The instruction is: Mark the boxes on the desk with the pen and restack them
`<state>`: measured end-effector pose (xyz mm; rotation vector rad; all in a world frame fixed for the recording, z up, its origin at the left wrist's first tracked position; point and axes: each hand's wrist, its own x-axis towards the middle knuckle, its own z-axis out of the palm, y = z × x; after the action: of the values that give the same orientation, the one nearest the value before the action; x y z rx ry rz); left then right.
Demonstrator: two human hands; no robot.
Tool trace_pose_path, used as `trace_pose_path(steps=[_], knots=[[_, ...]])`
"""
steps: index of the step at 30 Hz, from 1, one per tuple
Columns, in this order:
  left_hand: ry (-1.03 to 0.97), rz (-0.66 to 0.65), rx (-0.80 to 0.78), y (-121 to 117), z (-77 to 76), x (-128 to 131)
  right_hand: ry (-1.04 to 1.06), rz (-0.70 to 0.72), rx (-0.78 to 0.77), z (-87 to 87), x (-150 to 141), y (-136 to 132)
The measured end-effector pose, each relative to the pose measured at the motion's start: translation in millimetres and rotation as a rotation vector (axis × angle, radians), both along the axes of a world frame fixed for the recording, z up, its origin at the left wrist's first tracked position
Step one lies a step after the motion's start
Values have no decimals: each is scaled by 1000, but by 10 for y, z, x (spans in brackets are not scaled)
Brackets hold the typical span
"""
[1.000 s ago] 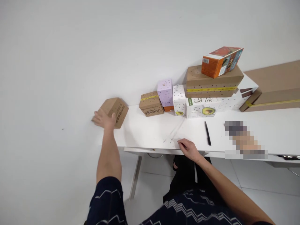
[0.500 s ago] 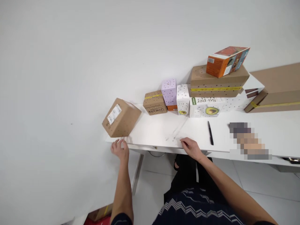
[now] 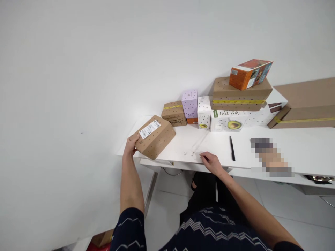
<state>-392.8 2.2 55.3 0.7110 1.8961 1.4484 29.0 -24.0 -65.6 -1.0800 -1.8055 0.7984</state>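
My left hand (image 3: 131, 143) grips the left end of a brown cardboard box (image 3: 156, 139) with a white shipping label on top. The box lies tilted on the left corner of the white table (image 3: 300, 146). At the table's front edge rests my right hand (image 3: 210, 162), its fingers curled together. It lies beside a faint clear strip (image 3: 195, 146) on the tabletop. What the fingers hold, if anything, I cannot make out.
A row of boxes lines the wall: a small brown box (image 3: 173, 113), a lilac box (image 3: 190, 103), a white dotted box (image 3: 203, 111), an avocado-print box (image 3: 229, 120), a taped brown box (image 3: 240, 93) and an orange carton (image 3: 250, 73). A black pen (image 3: 231, 148) lies mid-table.
The labelled brown box has come from the far left wall side onto the table corner, turned label-up. My left hand let go of it and then took its left end. The right hand stayed put.
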Motion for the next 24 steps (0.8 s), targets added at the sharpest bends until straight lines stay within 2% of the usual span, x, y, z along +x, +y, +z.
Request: trace_pose_path(steps=[5,9,13,14,16,18,20,24], knots=[[-85,-119,-23,-267,-41,355,144,-24,-171,70,-20,14],[-132,-203,41,-414,-158,907,375,-9,-382,193,-1,-12],[-201,-72,183,-444,-355,1548,380,-150,-382,286,223,-145],[-219,-74,192,-454,-396,1677,358,-195,-373,300,307,-190],[-223,-156,186,-474,-444,1873,321,-256,-368,327,476,-278],[-177,-286,205,-480,-439,1986,312,-276,-353,361,613,-346],[-121,-387,292,-462,-400,2037,321,-277,-322,404,698,-385],[-87,-467,524,-414,-352,2053,269,-292,-277,453,741,-396]])
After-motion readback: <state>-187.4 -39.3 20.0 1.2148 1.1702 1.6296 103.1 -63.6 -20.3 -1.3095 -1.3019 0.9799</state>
